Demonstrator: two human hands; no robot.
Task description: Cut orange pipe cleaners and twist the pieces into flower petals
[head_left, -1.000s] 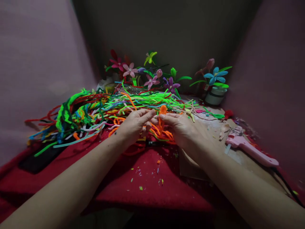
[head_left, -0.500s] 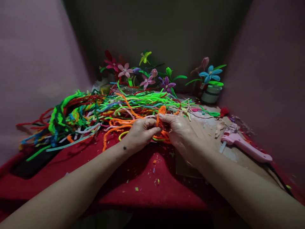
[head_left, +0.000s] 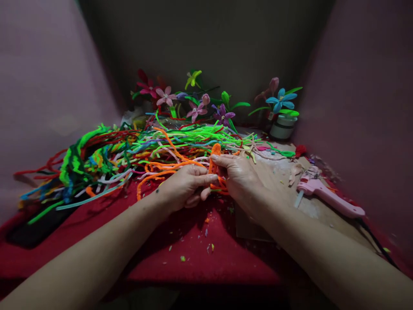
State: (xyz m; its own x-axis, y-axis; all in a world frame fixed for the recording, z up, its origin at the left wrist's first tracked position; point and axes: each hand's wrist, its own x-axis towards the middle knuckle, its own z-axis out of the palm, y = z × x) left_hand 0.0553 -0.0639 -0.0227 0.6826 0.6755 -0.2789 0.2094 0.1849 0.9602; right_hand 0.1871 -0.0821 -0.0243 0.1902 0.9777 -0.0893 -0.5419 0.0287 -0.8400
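Cloth (head_left: 238,260) gave room from front edge to left hand (head_left: 185,185) and right hand (head_left: 243,178), both pinching an orange loop (head_left: 216,150), the left's lower fingers (head_left: 193,200) less curled than before

A bright orange, fuzzy pipe-cleaner piece (head_left: 216,150) stands roughly upright between the two hands, its folded, rounded tip uppermost. The right hand (head_left: 245,177) pinches it just below that tip. The left hand (head_left: 186,186) has its thumb against the lower part, whose end is hidden among the fingers.
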